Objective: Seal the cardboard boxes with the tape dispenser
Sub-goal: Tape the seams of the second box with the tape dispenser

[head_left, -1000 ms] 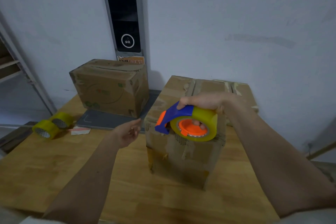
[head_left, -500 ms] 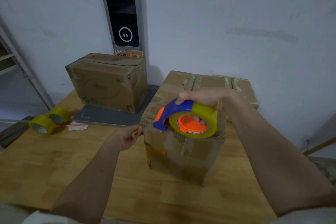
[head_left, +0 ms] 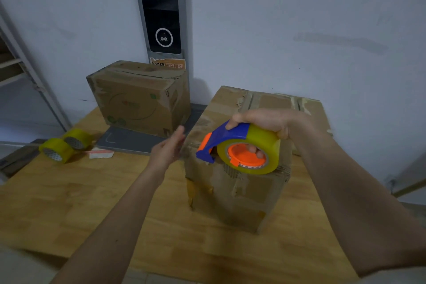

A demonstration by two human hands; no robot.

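A tall cardboard box (head_left: 232,191) stands on the wooden table (head_left: 69,203) in front of me, its top flaps closed and marked with old tape. My right hand (head_left: 265,120) grips the blue and orange tape dispenser (head_left: 239,147), loaded with a yellow roll, over the box's near top edge. My left hand (head_left: 169,148), blurred, has straight fingers against the box's upper left corner. A second cardboard box (head_left: 138,99) sits at the back left by the wall.
Two yellow tape rolls (head_left: 63,147) and a scrap of paper (head_left: 101,153) lie at the table's left. A grey flat board (head_left: 129,140) lies under the rear box. A dark panel (head_left: 161,7) runs up the wall; shelving stands at far left.
My left hand moved right from open air to the box's left corner, and its fingers have now straightened. The dispenser stays over the box's near top edge.
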